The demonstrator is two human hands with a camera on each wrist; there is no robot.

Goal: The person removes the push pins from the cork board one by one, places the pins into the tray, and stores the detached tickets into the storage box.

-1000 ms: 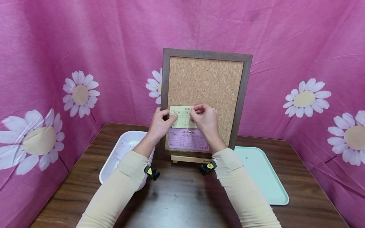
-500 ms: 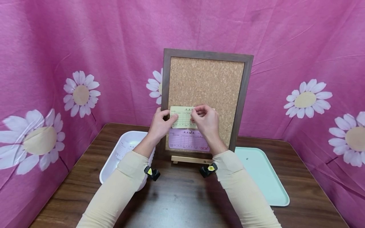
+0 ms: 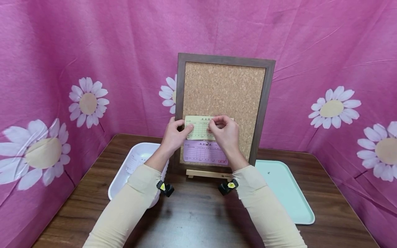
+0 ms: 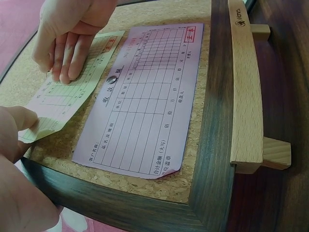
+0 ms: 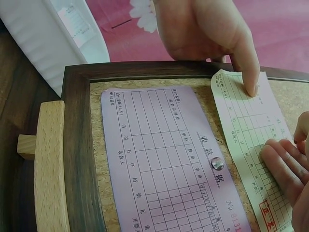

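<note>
A framed corkboard [image 3: 226, 89] stands upright on a small wooden easel [image 3: 206, 173]. My left hand [image 3: 174, 137] grips its left edge, thumb pressing the left end of a pale yellow receipt slip [image 3: 198, 130] against the cork, other fingers behind the frame. My right hand [image 3: 225, 134] is at the slip's upper middle, thumb and index finger pinching a small thumbtack mostly hidden by the fingertips. Its other fingers lie against the paper in the left wrist view. Below is a purple receipt slip [image 4: 145, 101], held by a round metal thumbtack [image 5: 217, 164].
A white plastic bin [image 3: 133, 151] with printed paper inside stands left of the board, partly behind my left forearm. To the right lies a mint green tray [image 3: 288, 193] with a small dark speck on it. A pink flowered curtain [image 3: 139, 62] hangs behind the table.
My right hand has shifted very slightly down and to the right at the yellow slip. The left hand and both slips stay in place.
</note>
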